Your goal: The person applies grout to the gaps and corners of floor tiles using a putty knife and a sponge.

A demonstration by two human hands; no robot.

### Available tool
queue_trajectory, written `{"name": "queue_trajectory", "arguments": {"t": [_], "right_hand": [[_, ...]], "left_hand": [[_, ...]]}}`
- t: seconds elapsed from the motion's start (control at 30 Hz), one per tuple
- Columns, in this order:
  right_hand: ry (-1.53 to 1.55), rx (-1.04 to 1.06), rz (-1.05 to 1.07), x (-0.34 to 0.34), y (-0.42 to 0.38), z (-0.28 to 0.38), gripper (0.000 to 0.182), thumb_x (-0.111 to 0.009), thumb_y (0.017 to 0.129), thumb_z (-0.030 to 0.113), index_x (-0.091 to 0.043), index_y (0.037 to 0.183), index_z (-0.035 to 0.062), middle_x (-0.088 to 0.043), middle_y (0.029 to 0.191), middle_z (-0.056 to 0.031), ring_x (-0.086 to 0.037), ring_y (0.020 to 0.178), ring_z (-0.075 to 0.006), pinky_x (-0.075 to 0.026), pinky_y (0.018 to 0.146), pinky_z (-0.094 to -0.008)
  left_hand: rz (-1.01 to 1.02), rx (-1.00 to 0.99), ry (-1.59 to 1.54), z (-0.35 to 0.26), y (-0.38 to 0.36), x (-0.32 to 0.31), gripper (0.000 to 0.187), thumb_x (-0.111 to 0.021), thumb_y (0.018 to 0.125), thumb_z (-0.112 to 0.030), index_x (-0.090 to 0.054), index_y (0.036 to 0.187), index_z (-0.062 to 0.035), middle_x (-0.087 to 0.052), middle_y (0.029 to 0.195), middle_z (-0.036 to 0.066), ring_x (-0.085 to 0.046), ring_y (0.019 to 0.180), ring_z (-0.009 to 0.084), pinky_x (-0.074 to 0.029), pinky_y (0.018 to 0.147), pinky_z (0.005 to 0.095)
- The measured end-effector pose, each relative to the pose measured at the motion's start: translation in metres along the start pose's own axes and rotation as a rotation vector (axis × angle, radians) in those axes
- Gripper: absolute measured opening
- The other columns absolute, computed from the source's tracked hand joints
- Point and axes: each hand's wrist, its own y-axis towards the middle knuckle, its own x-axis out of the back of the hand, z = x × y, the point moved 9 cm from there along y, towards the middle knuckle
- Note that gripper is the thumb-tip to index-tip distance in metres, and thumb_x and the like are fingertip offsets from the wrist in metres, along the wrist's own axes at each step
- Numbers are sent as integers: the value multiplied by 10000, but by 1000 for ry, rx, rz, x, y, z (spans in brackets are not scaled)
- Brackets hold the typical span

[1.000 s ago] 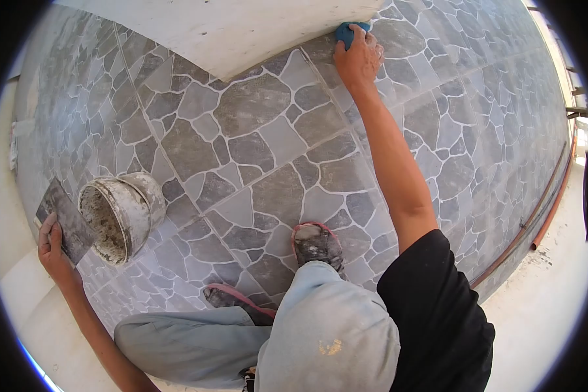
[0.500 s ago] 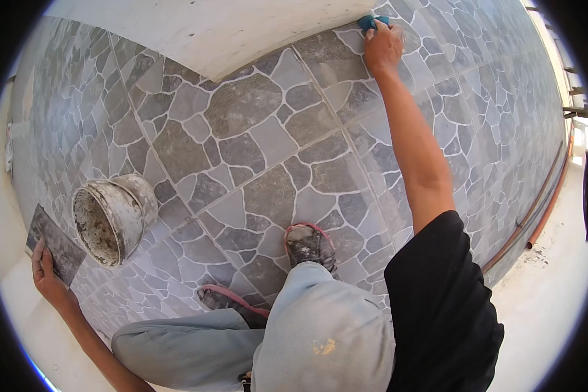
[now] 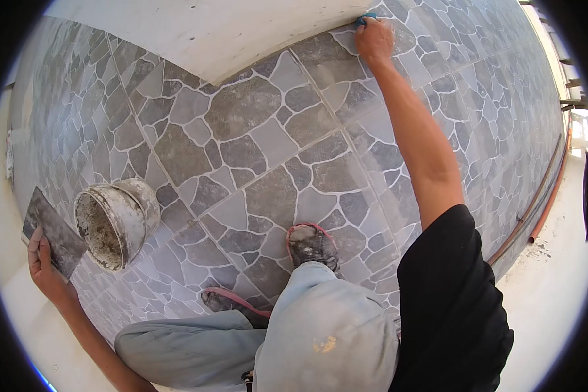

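At the top, my right hand [image 3: 375,42] is closed on a small blue scraper [image 3: 366,19], pressed to the stone-patterned tile floor [image 3: 261,140] beside the foot of the white wall [image 3: 242,32]. The hand hides part of the blue piece. On the far left my left hand [image 3: 44,264] grips a flat grey plate [image 3: 57,236] by its lower edge. A plaster-crusted bucket [image 3: 137,206] stands just right of the plate, its mouth facing the lower left in this view.
My shoes, one [image 3: 311,245] at the centre and one [image 3: 232,302] lower left, rest on the tiles. Reddish pipes [image 3: 547,202] run along the right edge. Dark bars [image 3: 573,103] show at the upper right.
My right hand has moved slightly left and up along the wall's foot with the blue piece, and less of that piece shows. The left hand and plate have shifted slightly left.
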Motion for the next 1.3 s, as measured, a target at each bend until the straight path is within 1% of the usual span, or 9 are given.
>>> {"name": "queue_trajectory", "arguments": {"t": [0.23,0.47,0.57,0.63,0.83,0.9,1.07,1.17,1.3], "right_hand": [[72,345,17,10,-53,61,259,-630,869,171,-749,1093,119,-621,1145,-158,-575,1147,-374,-468,938,-509],[-39,-62,-9,3,-26,32,295,-620,882,196,-752,1132,110,-609,1199,-213,-582,1142,-379,-492,950,-490],[39,128,19,2,-76,87,292,-642,863,172,-754,1128,119,-603,1224,-176,-580,1153,-356,-480,962,-493],[186,585,166,2,-98,125,297,-667,851,165,-756,1134,149,-620,1224,-127,-574,1176,-325,-454,985,-484],[-153,148,-69,17,-22,26,325,-655,870,227,-750,1180,207,-644,1200,-101,-574,1151,-341,-434,954,-493],[-139,-167,-80,10,-26,18,309,-635,874,198,-748,1153,127,-623,1210,-175,-566,1150,-375,-444,953,-510],[22,72,-56,-18,-139,193,142,-629,819,79,-689,898,-22,-561,1052,-198,-570,1033,-389,-488,861,-486],[122,396,61,-24,-207,290,182,-633,837,111,-712,954,-4,-573,1081,-197,-580,1065,-377,-493,845,-477],[159,619,174,-21,-195,286,242,-664,858,172,-744,1068,84,-583,1099,-171,-581,1077,-369,-484,876,-475]], "left_hand": [[114,76,-53,8,14,-39,311,-594,1019,-104,-648,1296,25,-661,1246,70,-591,1141,132,-425,1037,276],[116,78,-153,-2,8,-26,297,-590,1025,-95,-650,1287,30,-676,1195,62,-598,1103,104,-447,1008,257],[137,82,-115,4,5,-43,300,-588,1027,-96,-647,1293,29,-675,1204,67,-597,1108,106,-443,1016,259],[115,47,-35,-1,9,-30,303,-587,1028,-98,-645,1297,28,-674,1210,72,-598,1109,108,-440,1023,258],[-52,54,11,21,-37,85,315,-587,1031,-115,-639,1304,32,-658,1256,98,-607,1138,138,-447,1038,271],[-126,183,-47,36,-56,126,319,-577,1037,-124,-633,1308,34,-650,1272,103,-618,1135,156,-479,1011,288],[-237,195,-150,33,-61,141,325,-574,1041,-138,-625,1312,34,-648,1279,98,-632,1108,164,-499,992,300],[-78,159,-251,36,-43,98,327,-589,1030,-129,-635,1317,21,-654,1281,89,-606,1165,161,-472,1015,303],[22,-13,33,6,-53,64,287,-589,1033,-114,-651,1260,51,-684,1185,87,-618,1085,123,-477,978,259]]}}
